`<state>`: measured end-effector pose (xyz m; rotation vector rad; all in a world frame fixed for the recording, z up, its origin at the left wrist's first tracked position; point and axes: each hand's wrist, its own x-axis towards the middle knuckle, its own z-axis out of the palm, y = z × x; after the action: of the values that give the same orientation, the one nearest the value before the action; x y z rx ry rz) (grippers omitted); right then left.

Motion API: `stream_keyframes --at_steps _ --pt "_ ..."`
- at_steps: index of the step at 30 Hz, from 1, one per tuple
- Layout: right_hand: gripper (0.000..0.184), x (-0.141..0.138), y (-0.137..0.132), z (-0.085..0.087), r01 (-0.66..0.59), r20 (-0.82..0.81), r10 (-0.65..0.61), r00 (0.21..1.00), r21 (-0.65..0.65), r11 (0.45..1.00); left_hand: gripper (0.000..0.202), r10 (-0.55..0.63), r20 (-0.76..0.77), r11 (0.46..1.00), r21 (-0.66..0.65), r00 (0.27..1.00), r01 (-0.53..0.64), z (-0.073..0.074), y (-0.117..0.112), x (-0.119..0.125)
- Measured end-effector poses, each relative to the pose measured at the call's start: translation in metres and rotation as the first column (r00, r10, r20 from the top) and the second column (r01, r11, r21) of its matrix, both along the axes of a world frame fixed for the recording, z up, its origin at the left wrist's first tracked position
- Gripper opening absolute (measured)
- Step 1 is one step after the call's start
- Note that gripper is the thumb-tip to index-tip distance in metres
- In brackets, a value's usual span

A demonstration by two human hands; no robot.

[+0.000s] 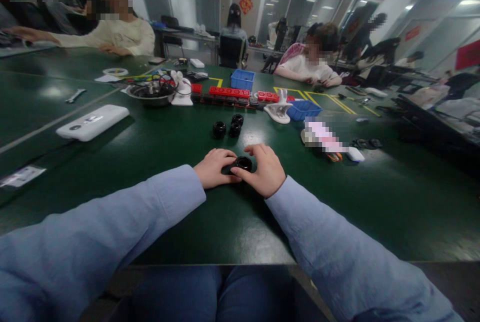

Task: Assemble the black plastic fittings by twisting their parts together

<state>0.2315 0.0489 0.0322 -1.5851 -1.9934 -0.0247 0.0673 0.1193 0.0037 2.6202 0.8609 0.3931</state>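
Observation:
Near the middle of the table, my right hand (265, 169) curls around a glossy black ring-shaped part (244, 163) with a hollow centre, its thumb on the near side. My left hand (215, 168) is bent around a dark piece (228, 168) just left of that ring; most of this piece is hidden by the fingers, and I cannot tell whether it is separate from the ring. Just beyond my hands, three similar black round parts stand close together: one on the left (219, 129), one in front (235, 129) and one behind (237, 119).
Farther back lie a row of red and black blocks (229, 93), two blue bins (242, 79), a metal bowl of cables (150, 94) and a white clip stand (279, 109). A white power bank-like box (93, 122) lies left. People sit across the green table (168, 137).

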Motion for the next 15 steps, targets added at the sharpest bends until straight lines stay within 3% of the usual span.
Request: stream_keyframes --at_steps 8,15 --pt "0.025 0.0001 0.0004 -0.0006 -0.07 0.03 0.071 0.997 -0.037 0.997 0.045 0.009 -0.001 1.0 -0.007 1.0 -0.009 0.0017 -0.0013 0.0004" --pt "0.025 0.0003 -0.0015 0.001 -0.126 0.038 0.127 0.991 -0.031 0.992 0.042 -0.008 -0.002 1.0 0.007 1.0 0.008 0.0 0.0007 -0.0004"
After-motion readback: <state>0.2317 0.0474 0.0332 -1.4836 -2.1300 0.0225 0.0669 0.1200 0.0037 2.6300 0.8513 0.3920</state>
